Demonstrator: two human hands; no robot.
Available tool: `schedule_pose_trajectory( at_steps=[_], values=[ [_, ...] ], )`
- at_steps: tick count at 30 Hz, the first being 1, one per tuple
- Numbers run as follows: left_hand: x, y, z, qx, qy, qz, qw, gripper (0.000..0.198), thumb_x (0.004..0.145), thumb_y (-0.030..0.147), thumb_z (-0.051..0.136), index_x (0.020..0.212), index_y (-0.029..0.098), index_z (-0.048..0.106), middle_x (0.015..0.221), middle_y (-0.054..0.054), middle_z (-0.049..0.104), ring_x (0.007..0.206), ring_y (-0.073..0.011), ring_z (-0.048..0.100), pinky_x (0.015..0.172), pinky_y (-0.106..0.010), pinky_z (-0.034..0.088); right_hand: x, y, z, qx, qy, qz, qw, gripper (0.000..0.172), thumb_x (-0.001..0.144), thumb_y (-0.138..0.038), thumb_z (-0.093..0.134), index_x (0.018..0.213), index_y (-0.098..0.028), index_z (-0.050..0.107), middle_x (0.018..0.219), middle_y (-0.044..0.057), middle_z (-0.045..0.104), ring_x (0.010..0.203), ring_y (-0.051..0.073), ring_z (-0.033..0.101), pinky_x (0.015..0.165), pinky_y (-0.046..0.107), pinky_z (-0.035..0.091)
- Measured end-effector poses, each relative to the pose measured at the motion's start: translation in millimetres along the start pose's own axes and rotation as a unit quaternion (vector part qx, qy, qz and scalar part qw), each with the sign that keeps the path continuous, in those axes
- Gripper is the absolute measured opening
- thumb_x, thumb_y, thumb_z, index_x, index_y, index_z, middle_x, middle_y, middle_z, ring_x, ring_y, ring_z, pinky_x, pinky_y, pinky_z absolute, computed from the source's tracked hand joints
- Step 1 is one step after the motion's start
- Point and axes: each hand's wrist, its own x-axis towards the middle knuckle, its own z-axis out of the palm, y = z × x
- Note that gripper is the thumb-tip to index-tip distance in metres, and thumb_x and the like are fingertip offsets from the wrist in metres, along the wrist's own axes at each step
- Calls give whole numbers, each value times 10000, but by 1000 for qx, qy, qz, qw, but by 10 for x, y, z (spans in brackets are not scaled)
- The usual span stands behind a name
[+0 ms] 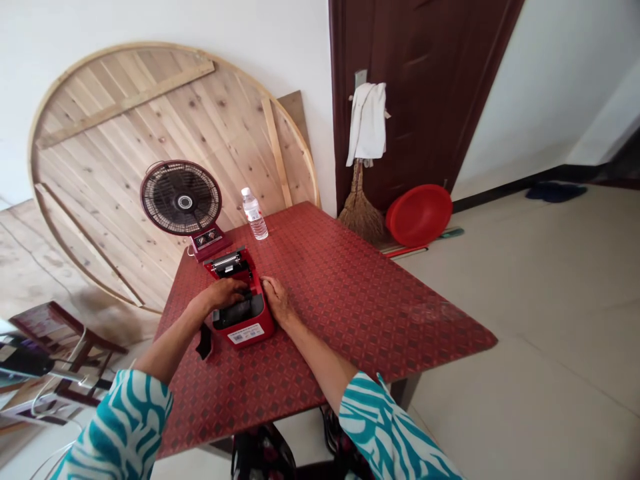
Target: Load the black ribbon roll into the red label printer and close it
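Note:
A red and black machine (250,333) stands on the patterned red table (350,300), its lid (230,262) raised at the far side. My left hand (226,292) reaches into the open top, fingers bent down; the fingertips and whatever they touch are hidden inside. Against the machine's right side rests my right hand (277,298), fingers curled at the edge of the casing. A white label with printed codes shows on the near face. Beside the machine's left side lies a small black object (204,342).
Behind the machine are a dark red fan (184,200) and a clear water bottle (255,217). A large round wooden board (235,133) leans on the wall. Right of it are a broom (361,207) and red basin (423,215). A wooden stool (60,340) stands left.

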Motion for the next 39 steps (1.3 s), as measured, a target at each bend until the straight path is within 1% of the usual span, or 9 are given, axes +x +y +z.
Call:
schedule_pose_trajectory(
  at_steps=[4, 13, 18, 22, 25, 27, 31, 35, 39],
  values=[
    [-41, 23, -2, 131, -67, 55, 988, 203, 559, 103, 663, 717, 227, 695, 745, -32, 681, 721, -200, 612, 663, -242, 420, 1, -7, -3, -2, -3, 1, 1000, 319, 871, -405, 378, 982, -261, 640, 1032, 37, 649, 1028, 188, 560, 957, 342, 404],
    [-208, 152, 29, 277, 19, 70, 958, 332, 686, 115, 597, 1003, 212, 627, 961, -75, 692, 905, -252, 637, 774, -315, 452, 1, -11, -20, -14, -15, 3, 1000, 344, 872, -403, 365, 1005, -231, 632, 1048, 55, 643, 1032, 191, 563, 963, 347, 405],
    [-508, 219, -177, 214, 94, 166, 958, 460, 762, 222, 566, 1220, 242, 535, 1216, -48, 620, 1115, -222, 573, 952, -345, 429, 7, 17, -12, -15, -16, -5, 1000, 329, 866, -382, 380, 1001, -217, 632, 1040, 59, 647, 1025, 187, 567, 953, 343, 412],
    [-619, -36, -488, 37, 286, 117, 950, 442, 707, 338, 649, 1114, 182, 575, 1078, -77, 668, 998, -233, 618, 902, -387, 458, 9, 58, -3, -6, -7, -13, 1000, 310, 861, -377, 394, 985, -228, 636, 1031, 51, 651, 1015, 187, 573, 951, 344, 414],
    [-545, -388, -616, -94, 347, 50, 932, 508, 611, 315, 701, 1060, 147, 533, 902, -62, 680, 812, -200, 649, 752, -342, 505, 11, 88, -5, -3, -4, -6, 1000, 309, 854, -370, 400, 992, -228, 637, 1046, 53, 656, 1027, 192, 575, 953, 351, 415],
    [-454, -619, -617, -91, 339, 27, 936, 518, 591, 263, 682, 1068, 157, 512, 841, -28, 662, 758, -177, 642, 701, -307, 504, 11, 97, -12, -5, -8, 2, 1000, 318, 850, -372, 403, 1004, -221, 637, 1059, 59, 657, 1035, 196, 577, 953, 357, 416],
    [-290, -933, -501, 39, 260, -33, 964, 400, 608, 167, 600, 1004, 194, 545, 774, 9, 644, 746, -181, 642, 680, -287, 493, 5, 83, -33, -15, -16, 13, 1000, 330, 854, -382, 401, 1017, -217, 636, 1070, 63, 660, 1042, 199, 579, 954, 362, 415],
    [-246, -1085, -406, 79, 243, -52, 965, 271, 560, 103, 599, 814, 194, 573, 713, -2, 641, 795, -220, 642, 744, -319, 482, -3, 56, -44, -23, -19, 14, 999, 328, 855, -374, 399, 1019, -219, 636, 1074, 60, 660, 1045, 198, 575, 953, 357, 412],
    [-275, -1115, -444, 76, 238, -30, 968, 376, 583, 125, 566, 952, 185, 601, 905, -59, 685, 962, -254, 630, 870, -380, 471, -3, 47, -39, -20, -20, 17, 999, 331, 853, -375, 399, 1018, -217, 638, 1072, 62, 660, 1044, 198, 575, 952, 353, 412]
  ],
)
